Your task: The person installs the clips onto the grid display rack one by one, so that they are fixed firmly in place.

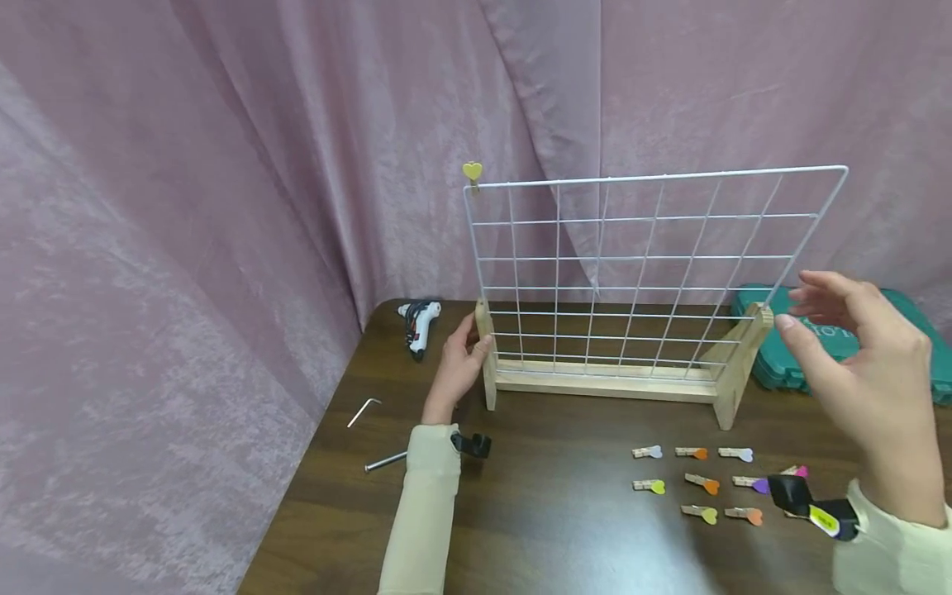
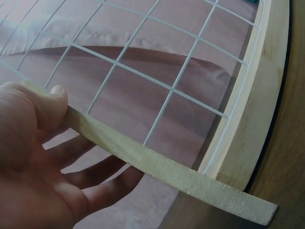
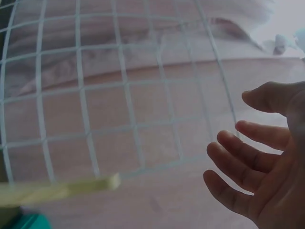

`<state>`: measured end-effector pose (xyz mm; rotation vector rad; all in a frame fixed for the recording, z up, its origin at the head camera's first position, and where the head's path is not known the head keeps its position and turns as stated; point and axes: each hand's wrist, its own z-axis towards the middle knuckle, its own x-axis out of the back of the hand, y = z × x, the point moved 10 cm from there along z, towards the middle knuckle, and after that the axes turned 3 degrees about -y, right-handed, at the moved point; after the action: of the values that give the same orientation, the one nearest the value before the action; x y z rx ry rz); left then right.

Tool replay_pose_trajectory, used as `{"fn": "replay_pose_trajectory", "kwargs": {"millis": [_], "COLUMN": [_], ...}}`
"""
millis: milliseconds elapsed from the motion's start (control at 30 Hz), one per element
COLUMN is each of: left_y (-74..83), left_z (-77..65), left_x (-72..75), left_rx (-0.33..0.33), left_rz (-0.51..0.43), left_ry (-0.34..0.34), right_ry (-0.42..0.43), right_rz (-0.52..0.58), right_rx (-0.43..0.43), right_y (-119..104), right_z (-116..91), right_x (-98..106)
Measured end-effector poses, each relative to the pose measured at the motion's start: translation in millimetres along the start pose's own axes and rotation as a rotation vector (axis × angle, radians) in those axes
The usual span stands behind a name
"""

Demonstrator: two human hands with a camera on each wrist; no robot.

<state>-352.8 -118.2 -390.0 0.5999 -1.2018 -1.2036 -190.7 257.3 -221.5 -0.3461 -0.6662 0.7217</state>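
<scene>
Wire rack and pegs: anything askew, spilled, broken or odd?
Nothing looks spilled or broken. The wire grid sits in its wooden stand, held by the left hand. Slightly askew: the middle orange peg slants more than the orange peg behind it. A pink peg is partly hidden; can't judge it.

The grid (image 1: 644, 258), on its stand (image 1: 606, 386), stands between left hand (image 1: 455, 368) and right hand (image 1: 873, 364); glue gun (image 1: 421, 326) and hex key (image 1: 360, 411) lie beyond the left hand's outer side, clothespins (image 1: 702, 484) before the right, a case (image 1: 781, 368) behind.
</scene>
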Motion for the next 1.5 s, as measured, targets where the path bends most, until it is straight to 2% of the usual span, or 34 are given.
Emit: {"fn": "replay_pose_trajectory", "kwargs": {"millis": [133, 200, 333, 433, 667, 800, 967, 1300, 1500], "left_y": [-18.9, -19.6, -20.0, -19.0, 8.6, 13.2, 15.8, 19.5, 13.6], "left_z": [7.6, 7.5, 7.2, 5.8, -8.0, -9.5, -6.2, -3.3, -2.7], "left_x": [0.1, -0.5, -0.1, -0.9, 0.2, 0.2, -0.7, 4.3, -0.6], "left_rx": [0.015, 0.022, 0.021, 0.019, 0.004, 0.010, -0.002, 0.007, 0.010], "left_rz": [-0.001, -0.007, 0.007, 0.012, -0.021, 0.005, 0.019, 0.044, 0.017], "left_ry": [0.017, 0.016, 0.026, 0.021, 0.006, -0.010, -0.020, -0.005, -0.015], "right_ry": [-0.032, -0.067, -0.240, -0.375, -0.567, -0.734, -0.881, -1.027, -1.012], "right_rz": [-0.029, -0.048, -0.099, -0.158, -0.277, -0.290, -0.271, -0.216, -0.224], "right_rx": [-0.046, -0.086, -0.213, -0.271, -0.289, -0.365, -0.439, -0.483, -0.515], "right_y": [25.6, 40.0, 72.5, 92.2, 130.0, 161.1, 193.1, 218.5, 228.2], "right_z": [-23.3, -35.3, -60.0, -73.6, -91.7, -112.3, -133.4, -157.7, -174.6], "right_x": [3.2, 2.3, -9.4, -17.1, -24.2, -34.2, -45.2, -69.0, -67.6]}}
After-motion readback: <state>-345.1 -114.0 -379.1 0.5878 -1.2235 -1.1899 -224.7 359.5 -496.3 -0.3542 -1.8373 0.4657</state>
